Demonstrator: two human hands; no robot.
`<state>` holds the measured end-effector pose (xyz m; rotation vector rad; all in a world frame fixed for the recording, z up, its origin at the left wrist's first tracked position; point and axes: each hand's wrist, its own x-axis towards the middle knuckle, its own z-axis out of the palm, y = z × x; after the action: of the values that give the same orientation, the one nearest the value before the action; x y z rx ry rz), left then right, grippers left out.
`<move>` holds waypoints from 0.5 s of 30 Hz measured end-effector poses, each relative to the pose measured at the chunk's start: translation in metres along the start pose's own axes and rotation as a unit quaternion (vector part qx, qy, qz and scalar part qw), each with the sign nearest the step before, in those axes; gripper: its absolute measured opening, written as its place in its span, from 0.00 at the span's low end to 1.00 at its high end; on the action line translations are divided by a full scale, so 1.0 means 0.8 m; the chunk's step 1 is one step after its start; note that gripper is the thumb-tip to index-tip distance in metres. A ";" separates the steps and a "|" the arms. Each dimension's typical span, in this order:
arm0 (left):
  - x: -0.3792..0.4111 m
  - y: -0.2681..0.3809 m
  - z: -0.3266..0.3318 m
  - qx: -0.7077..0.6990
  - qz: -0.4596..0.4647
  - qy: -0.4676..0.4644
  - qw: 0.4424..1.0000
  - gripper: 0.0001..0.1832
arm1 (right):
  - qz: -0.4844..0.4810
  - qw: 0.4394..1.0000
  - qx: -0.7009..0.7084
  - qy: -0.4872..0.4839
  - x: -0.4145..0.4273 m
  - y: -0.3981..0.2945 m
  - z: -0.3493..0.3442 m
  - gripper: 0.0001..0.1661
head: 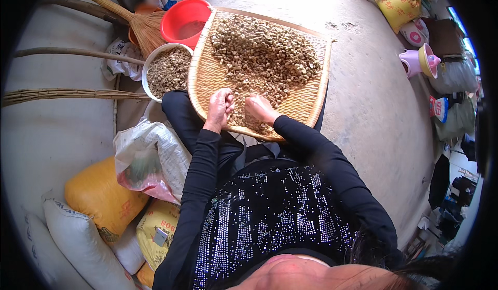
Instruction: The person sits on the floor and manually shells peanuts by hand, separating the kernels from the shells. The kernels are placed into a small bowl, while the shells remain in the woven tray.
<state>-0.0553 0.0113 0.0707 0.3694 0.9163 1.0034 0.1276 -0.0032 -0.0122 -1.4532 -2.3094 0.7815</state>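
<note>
A woven wicker winnowing basket point(321, 95) rests across my lap. Small brown and tan dried pieces point(264, 49), perhaps nuts or seeds, are heaped in its far half, with a thinner spread reaching the near rim. My left hand point(221, 105) is over the near left part of the basket, its fingers curled; whether a piece is inside them is hidden. Just to its right, my right hand point(258, 107) touches the spread pieces with bent fingers, and its fingertips are too small to read. A white bucket point(146, 76) full of similar pieces stands left of the basket.
Behind the bucket are a red plastic basin point(171, 21) and a straw broom point(144, 27). Wooden poles point(78, 53) lean in from the left. Filled sacks point(105, 193) and an open woven plastic bag point(171, 150) lie at my left. A purple-and-yellow plastic item point(418, 62) stands far right.
</note>
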 end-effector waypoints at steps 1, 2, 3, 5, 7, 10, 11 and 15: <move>-0.001 0.002 -0.001 -0.004 -0.017 0.002 1.000 0.07 | -0.002 1.000 -0.009 0.001 -0.001 -0.002 -0.002 0.09; -0.001 0.004 -0.001 -0.007 -0.034 0.003 0.999 0.07 | 0.000 1.000 -0.006 0.006 -0.001 -0.001 0.000 0.09; -0.003 0.005 0.000 -0.011 -0.052 0.003 0.999 0.07 | 0.002 1.000 -0.004 0.010 -0.001 0.000 0.000 0.08; 0.002 0.003 -0.004 -0.014 -0.074 0.017 0.997 0.09 | 0.042 0.998 0.045 -0.017 -0.005 0.005 -0.003 0.08; 0.003 0.001 -0.002 -0.032 -0.075 0.017 0.997 0.09 | 0.111 0.980 0.137 -0.087 -0.005 -0.004 -0.037 0.09; 0.012 -0.010 -0.006 0.024 -0.059 0.000 0.998 0.11 | 0.120 0.969 0.200 -0.081 -0.014 0.008 -0.053 0.14; 0.015 -0.014 -0.009 0.042 -0.054 -0.012 0.998 0.11 | 0.110 0.967 0.218 -0.067 -0.019 0.014 -0.053 0.15; 0.014 -0.022 -0.010 0.128 -0.058 0.007 0.990 0.11 | 0.144 0.953 0.251 -0.085 -0.021 0.010 -0.066 0.16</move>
<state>-0.0494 0.0108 0.0489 0.5187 1.0722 0.7833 0.1683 -0.0009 0.0263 -1.5324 -1.8196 1.5014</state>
